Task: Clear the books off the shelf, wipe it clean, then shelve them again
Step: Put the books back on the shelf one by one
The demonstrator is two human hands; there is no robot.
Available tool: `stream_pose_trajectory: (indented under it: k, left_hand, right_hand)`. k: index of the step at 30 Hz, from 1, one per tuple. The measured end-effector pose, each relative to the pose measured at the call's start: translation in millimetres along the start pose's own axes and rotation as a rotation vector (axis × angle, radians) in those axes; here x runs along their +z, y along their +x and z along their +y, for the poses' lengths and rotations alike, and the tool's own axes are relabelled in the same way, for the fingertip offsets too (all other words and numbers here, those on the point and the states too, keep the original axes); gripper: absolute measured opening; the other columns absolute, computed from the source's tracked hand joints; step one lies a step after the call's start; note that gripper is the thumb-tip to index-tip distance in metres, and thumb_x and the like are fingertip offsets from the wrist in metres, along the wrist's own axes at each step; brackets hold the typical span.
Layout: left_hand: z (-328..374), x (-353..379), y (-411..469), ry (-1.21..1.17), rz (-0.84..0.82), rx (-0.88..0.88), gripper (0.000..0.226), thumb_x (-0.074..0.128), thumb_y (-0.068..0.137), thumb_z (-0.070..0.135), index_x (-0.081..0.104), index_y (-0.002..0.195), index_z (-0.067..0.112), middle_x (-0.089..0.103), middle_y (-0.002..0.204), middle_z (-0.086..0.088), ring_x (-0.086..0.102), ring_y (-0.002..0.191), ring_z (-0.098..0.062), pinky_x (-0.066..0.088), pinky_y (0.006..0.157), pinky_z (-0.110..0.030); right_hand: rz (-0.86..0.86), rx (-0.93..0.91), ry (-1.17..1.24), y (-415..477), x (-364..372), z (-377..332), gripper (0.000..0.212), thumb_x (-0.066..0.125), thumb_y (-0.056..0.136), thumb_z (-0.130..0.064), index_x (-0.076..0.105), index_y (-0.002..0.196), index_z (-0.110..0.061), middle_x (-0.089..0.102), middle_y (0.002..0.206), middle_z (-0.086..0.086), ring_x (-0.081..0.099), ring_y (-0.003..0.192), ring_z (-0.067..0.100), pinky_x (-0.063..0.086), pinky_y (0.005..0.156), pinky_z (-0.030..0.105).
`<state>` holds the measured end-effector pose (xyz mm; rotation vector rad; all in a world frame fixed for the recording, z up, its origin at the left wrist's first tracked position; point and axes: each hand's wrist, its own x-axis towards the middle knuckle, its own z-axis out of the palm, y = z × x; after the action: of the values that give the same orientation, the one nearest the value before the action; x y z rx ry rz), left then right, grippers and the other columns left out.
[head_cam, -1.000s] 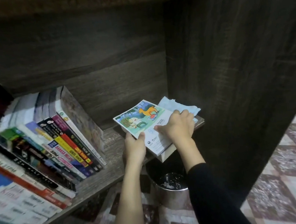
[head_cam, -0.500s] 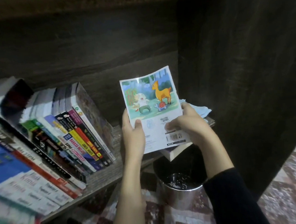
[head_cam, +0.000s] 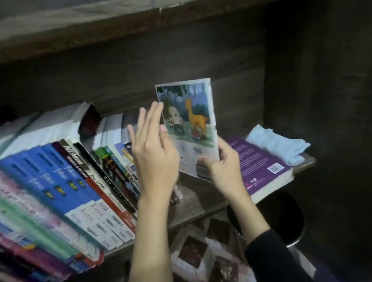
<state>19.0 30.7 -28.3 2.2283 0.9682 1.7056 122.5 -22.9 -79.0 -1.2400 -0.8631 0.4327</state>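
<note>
Over the wooden shelf, right hand pinches picture book; left hand flat, perhaps touching.

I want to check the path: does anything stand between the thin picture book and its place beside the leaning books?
Only the open left hand, between the picture book and the leaning books. The purple book lies aside, to the right.

Light: dim, reaching in from the viewer's side; we record the picture book as the brightest item. Shadow: heavy beneath the upper board and over the right side panel. Blur: we find the row of books smeared toward the left edge. Distortion: the shelf edge bows, wide-angle.
</note>
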Motion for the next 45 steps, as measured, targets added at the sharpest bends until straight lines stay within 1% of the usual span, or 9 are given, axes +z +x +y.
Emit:
stream_pose_trajectory:
  k: [4, 12, 16, 20, 25, 28, 35, 41, 45]
  left_hand:
    - [-9, -19, 3, 0.120, -0.071, 0.068, 0.046, 0.031, 0.098, 0.030, 0.040, 0.142, 0.018, 0.040, 0.147, 0.005, 0.019, 0.140, -0.007, -0.010, 0.114, -0.032]
    - [-30, -40, 1, 0.227, -0.279, 0.076, 0.076, 0.044, 0.084, 0.065, 0.020, 0.148, 0.034, 0.015, 0.150, 0.023, 0.007, 0.143, -0.003, -0.008, 0.114, -0.030]
    - [-33, -42, 3, 0.375, -0.339, 0.109, 0.085, 0.063, 0.077, 0.059, 0.022, 0.147, 0.037, 0.022, 0.154, 0.015, 0.007, 0.138, 0.001, -0.010, 0.113, -0.032]
    - [-34, -41, 5, 0.447, -0.321, 0.109, 0.085, 0.065, 0.071, 0.063, 0.034, 0.144, 0.033, 0.035, 0.149, 0.015, 0.025, 0.136, 0.001, -0.005, 0.111, -0.028]
    - [-34, -37, 6, 0.532, -0.341, 0.107, 0.084, 0.068, 0.070, 0.061, 0.035, 0.143, 0.034, 0.038, 0.147, 0.014, 0.030, 0.136, -0.009, -0.003, 0.111, -0.027]
    - [-31, -39, 7, 0.524, -0.357, 0.079, 0.087, 0.072, 0.070, 0.055, 0.032, 0.144, 0.033, 0.035, 0.149, 0.014, 0.027, 0.137, -0.007, -0.003, 0.112, -0.027]
    - [-31, -35, 5, 0.624, -0.321, 0.048, 0.084, 0.072, 0.073, 0.049, 0.033, 0.145, 0.030, 0.038, 0.147, 0.012, 0.030, 0.136, -0.010, -0.001, 0.113, -0.034]
    - [-39, -29, 9, 0.589, -0.203, 0.053, 0.070, 0.080, 0.069, 0.040, 0.052, 0.133, 0.029, 0.056, 0.131, 0.009, 0.045, 0.121, -0.015, 0.012, 0.102, -0.029]
    - [-43, -28, 10, 0.539, -0.157, 0.082, 0.058, 0.079, 0.071, 0.031, 0.060, 0.125, 0.027, 0.061, 0.124, 0.009, 0.050, 0.114, -0.016, 0.016, 0.098, -0.029]
  right_hand:
    - [0.016, -0.104, -0.114, -16, 35, 19, 0.059, 0.052, 0.075, 0.010, 0.062, 0.127, -0.016, 0.066, 0.122, 0.004, 0.062, 0.111, 0.013, 0.049, 0.099, 0.041]
    - [0.077, -0.237, -0.191, -29, 64, 46, 0.074, 0.049, 0.069, 0.009, 0.050, 0.132, -0.030, 0.068, 0.117, 0.006, 0.062, 0.100, 0.019, 0.045, 0.090, 0.028]
    - [0.056, -0.239, -0.243, -30, 70, 61, 0.066, 0.047, 0.067, 0.006, 0.059, 0.129, -0.012, 0.071, 0.106, 0.016, 0.061, 0.088, 0.021, 0.044, 0.080, 0.028]
    - [-0.097, -0.123, -0.293, -23, 61, 65, 0.061, 0.049, 0.079, 0.002, 0.055, 0.134, -0.023, 0.069, 0.110, 0.016, 0.064, 0.096, 0.032, 0.049, 0.086, 0.037]
    - [-0.482, 0.101, -0.346, -7, 33, 58, 0.079, 0.060, 0.080, -0.001, 0.035, 0.140, -0.045, 0.059, 0.126, 0.000, 0.061, 0.105, 0.021, 0.041, 0.085, 0.012]
    - [-0.681, 0.233, -0.419, 5, 19, 61, 0.091, 0.067, 0.073, 0.000, 0.031, 0.143, -0.045, 0.053, 0.131, -0.004, 0.062, 0.108, 0.021, 0.051, 0.092, 0.033]
    - [-0.601, 0.200, -0.546, 6, 26, 74, 0.078, 0.070, 0.080, -0.005, 0.037, 0.143, -0.037, 0.058, 0.133, 0.004, 0.051, 0.123, 0.020, 0.038, 0.109, 0.039]
    - [-0.540, 0.162, -0.583, 4, 30, 80, 0.058, 0.062, 0.089, -0.004, 0.045, 0.140, -0.028, 0.058, 0.132, 0.007, 0.056, 0.104, 0.003, 0.031, 0.090, 0.010]
    - [-0.514, 0.169, -0.564, 12, 31, 87, 0.055, 0.068, 0.084, -0.008, 0.053, 0.133, -0.027, 0.061, 0.129, 0.007, 0.054, 0.117, 0.011, 0.031, 0.093, 0.012]
